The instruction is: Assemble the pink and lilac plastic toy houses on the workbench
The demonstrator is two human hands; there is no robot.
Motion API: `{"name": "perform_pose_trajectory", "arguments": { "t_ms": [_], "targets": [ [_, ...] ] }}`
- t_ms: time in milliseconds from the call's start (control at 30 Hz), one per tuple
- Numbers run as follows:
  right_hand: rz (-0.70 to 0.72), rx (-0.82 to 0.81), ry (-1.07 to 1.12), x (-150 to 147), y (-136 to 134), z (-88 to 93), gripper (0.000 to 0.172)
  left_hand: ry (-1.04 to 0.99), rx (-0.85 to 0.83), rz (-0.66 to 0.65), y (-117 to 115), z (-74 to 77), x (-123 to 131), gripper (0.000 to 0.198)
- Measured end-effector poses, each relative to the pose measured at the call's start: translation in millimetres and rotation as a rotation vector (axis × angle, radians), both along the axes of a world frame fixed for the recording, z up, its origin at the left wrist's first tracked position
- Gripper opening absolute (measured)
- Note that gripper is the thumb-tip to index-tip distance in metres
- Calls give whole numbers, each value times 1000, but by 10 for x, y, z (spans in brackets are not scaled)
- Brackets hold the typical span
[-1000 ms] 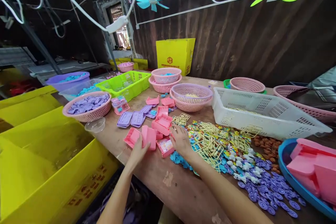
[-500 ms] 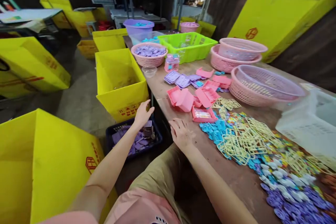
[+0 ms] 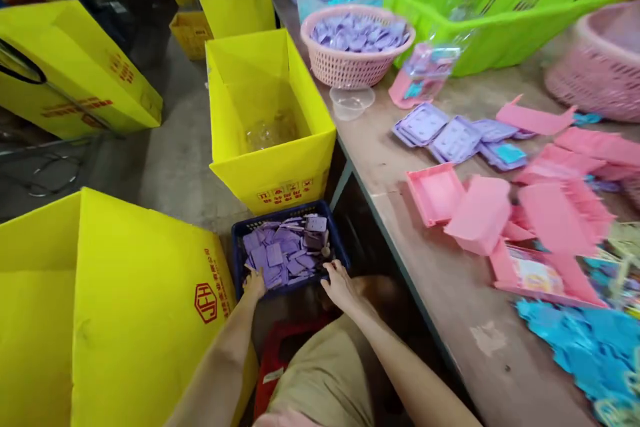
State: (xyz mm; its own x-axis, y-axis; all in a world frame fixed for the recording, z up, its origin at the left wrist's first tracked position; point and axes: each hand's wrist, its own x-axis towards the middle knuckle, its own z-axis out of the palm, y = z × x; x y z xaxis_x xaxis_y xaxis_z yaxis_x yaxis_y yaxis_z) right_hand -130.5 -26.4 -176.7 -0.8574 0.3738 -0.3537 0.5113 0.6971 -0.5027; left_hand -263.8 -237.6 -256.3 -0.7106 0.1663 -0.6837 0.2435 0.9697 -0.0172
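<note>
A dark blue plastic basket (image 3: 287, 212) full of flat purple plastic pieces (image 3: 280, 250) sits low on the floor, beside the table leg. My left hand (image 3: 254, 283) is at its near left corner, fingers curled over the rim. At the near right corner my right hand (image 3: 343, 285) reaches the rim with its fingers apart, nothing visible in them. Among the purple pieces a few darker ones lie at the right side of the basket.
Yellow boxes (image 3: 150, 307) stand left of and behind the basket. On the table (image 3: 400, 213) to the right are pink trays (image 3: 480, 213), purple plates (image 3: 457, 137), blue pieces (image 3: 585, 340), a pink basket (image 3: 350, 70) and a green crate (image 3: 510, 47). A red stool (image 3: 273, 353) is beneath me.
My view has tipped down and left. My left hand has moved down to the basket's left corner, and my right hand has left the table edge for the basket's right corner.
</note>
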Motion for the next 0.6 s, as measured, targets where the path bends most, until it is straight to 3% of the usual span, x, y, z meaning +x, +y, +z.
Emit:
{"name": "perform_pose_trajectory", "arguments": {
  "t_ms": [167,367,500,600],
  "targets": [
    [-13,-74,-121,18,148,-228,33,-27,-91,-212,-138,-498,-73,57],
    [-64,-100,-271,-10,183,-368,30,-116,-109,-372,1,-1028,-153,75],
    [-14,-134,-344,-132,91,-402,30,-180,-167,-390,56,-1249,-123,76],
    [26,-162,-346,-278,50,-430,32,-255,-177,-418,27,-1315,-192,68]
  ]
}}
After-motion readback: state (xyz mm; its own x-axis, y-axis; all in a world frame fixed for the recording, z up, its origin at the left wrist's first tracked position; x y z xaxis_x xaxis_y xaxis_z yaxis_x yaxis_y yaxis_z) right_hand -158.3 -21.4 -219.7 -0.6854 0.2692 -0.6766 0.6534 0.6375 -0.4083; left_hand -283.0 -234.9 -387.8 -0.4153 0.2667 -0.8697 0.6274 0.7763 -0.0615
